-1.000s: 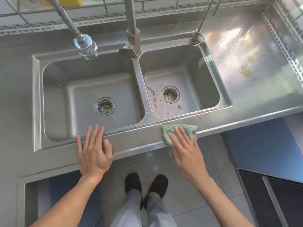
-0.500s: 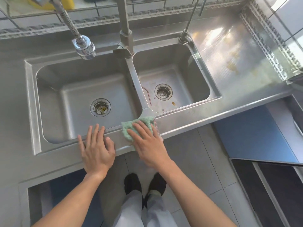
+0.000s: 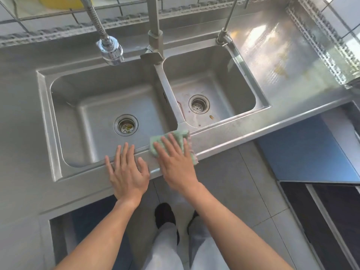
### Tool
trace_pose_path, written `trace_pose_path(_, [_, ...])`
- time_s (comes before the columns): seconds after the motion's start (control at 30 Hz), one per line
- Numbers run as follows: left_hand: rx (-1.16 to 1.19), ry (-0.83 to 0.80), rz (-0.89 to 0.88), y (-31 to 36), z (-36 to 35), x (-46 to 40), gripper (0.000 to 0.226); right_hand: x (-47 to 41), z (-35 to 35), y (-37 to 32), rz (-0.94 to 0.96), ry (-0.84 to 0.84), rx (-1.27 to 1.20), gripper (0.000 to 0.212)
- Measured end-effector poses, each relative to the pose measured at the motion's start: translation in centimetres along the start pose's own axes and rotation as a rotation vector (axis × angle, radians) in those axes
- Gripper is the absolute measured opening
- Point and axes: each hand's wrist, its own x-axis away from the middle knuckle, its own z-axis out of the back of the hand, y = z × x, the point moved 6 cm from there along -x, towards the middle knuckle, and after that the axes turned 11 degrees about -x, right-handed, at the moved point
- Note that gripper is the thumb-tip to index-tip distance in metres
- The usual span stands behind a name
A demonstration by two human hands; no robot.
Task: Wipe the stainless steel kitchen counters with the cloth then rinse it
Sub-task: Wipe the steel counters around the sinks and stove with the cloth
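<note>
**Cloth on near rim of double sink, both hands flat**

Right hand (image 3: 176,164) lay with fingers straight and slightly spread, pressing the green cloth (image 3: 171,142) onto the near rim of the stainless steel surface (image 3: 224,133), just where the divider between the two basins met that rim. Cloth was folded; a pinkish edge showed at its right side, and its near corner hung just over the front edge. Left hand (image 3: 127,172) rested palm down, fingers straight and spread, on the same rim just left of the cloth, holding nothing; thumb close to the right hand, not clearly touching.

Left basin (image 3: 93,106) larger, its drain strainer (image 3: 126,125) holding yellowish bits. Right basin (image 3: 224,78) smaller, with strainer (image 3: 199,104), reddish streaks and a small brown speck on its floor. Chrome spray head (image 3: 111,50) on a flexible hose hung over the far edge of the left basin. Yellowish stains (image 3: 280,70) were visible on the surface far right of the sink. Dark shoes (image 3: 165,215) on tiled floor below.
</note>
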Motion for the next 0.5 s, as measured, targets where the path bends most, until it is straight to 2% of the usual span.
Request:
trace_pose_path(0.07, [-0.007, -0.004, -0.014, 0.0, 0.0, 0.0, 0.057, 2.2, -0.4, -0.5, 0.165, -0.088, -0.016, 0.053])
trace_pose_path(0.13, [-0.002, -0.015, -0.01, 0.1, 0.0, -0.1, 0.057, 3.7, 1.0, 2.1, 0.279, -0.148, -0.021, 0.053])
trace_pose_path(0.2, [0.017, -0.041, 0.0, 0.1, 0.0, -0.1, 0.059, 4.6, 3.5, 6.5, 0.276, -0.158, 0.008, 0.052])
trace_pose_path(0.37, [0.099, -0.092, -0.015, 0.3, 0.2, -0.2, 0.06, 3.6, 10.5, 19.1, -0.136, 0.021, -0.014, 0.049])
trace_pose_path(0.43, [0.121, -0.109, -0.044, 2.2, 0.6, -0.3, 0.059, 2.1, 11.3, 20.7, -0.312, 0.11, -0.008, 0.049])
trace_pose_path(0.5, [0.157, -0.134, -0.088, 5.4, 1.0, -0.2, 0.06, 0.5, 10.7, 19.3, -0.422, 0.185, -0.015, 0.049])
